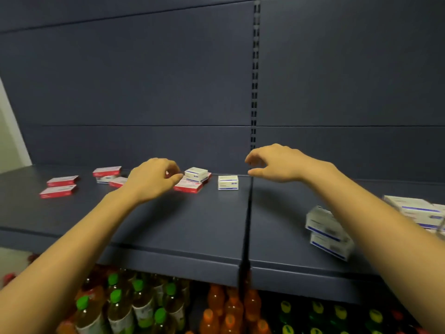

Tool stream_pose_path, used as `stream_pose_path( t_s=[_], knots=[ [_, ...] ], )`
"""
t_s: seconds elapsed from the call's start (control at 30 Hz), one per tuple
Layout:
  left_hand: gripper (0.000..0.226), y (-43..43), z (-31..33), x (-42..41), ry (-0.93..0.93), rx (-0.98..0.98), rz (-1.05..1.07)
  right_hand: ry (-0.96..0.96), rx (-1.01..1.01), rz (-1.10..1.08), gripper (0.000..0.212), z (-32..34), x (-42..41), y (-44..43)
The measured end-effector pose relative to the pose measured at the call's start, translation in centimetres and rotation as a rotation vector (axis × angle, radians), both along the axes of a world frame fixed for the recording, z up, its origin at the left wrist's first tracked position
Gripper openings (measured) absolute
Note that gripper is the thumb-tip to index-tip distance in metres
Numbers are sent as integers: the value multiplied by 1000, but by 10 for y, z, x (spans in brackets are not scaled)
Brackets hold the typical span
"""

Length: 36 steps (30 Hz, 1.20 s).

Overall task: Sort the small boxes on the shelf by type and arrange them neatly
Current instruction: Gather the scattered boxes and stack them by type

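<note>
Nearest us, under the shelf's front edge, bottles [115, 307] stand packed together: green caps at left, orange ones in the middle, yellow caps at right. Above them runs the dark blue-grey shelf [192, 225], made of two boards that meet at a seam [249, 213]. On the right board, near the front, lie blurred striped boxes [327, 227], white with blue bands, some stacked and partly behind our right forearm.

Our left hand [154, 179] hovers over the left board, fingers curled and thumb close to the forefinger; we cannot tell whether they pinch anything. Our right hand [277, 165] hangs above the seam, fingers loosely bent, thumb apart, holding nothing.

Toward the back of the left board, flat red boxes [59, 191] lie scattered. A stacked white box [196, 174] sits on one of them, and a lone white box [228, 182] stands just left of the seam. Behind rises the dark back panel [120, 80] with a slotted upright [254, 92]. A pale wall [9, 136] shows at far left.
</note>
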State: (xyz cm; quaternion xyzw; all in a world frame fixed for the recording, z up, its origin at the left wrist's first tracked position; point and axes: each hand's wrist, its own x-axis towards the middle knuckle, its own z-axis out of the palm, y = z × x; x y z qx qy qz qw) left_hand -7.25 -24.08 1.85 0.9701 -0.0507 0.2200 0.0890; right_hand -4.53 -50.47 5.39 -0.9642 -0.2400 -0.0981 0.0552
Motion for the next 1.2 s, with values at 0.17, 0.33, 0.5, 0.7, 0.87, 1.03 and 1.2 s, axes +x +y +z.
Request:
stream_pose_path(
  t_s=[0.17, 0.33, 0.5, 0.7, 0.87, 1.03, 1.2],
  knots=[
    [23, 42, 2, 24, -1, 11, -37, 85, -93, -93, 44, -13, 35, 51],
    [25, 76, -3, 47, 42, 45, -97, 186, -130, -205, 53, -33, 70, 78],
    [30, 100, -4, 74, 85, 103, -178, 262, -128, -241, 43, -47, 84, 94],
    [28, 103, -7, 99, 93, 138, -291, 196, -219, -329, 39, -50, 83, 97],
    [41, 86, -3, 121, 136, 134, -391, 96, -215, -385, 43, -40, 62, 92],
    [59, 62, -3, 143, 288, 27, -514, 2, -180, -395, 41, -23, 27, 86],
    [51, 44, -11, 154, 436, 99, -578, -23, -182, -417, 39, -18, -3, 72]
  ],
)
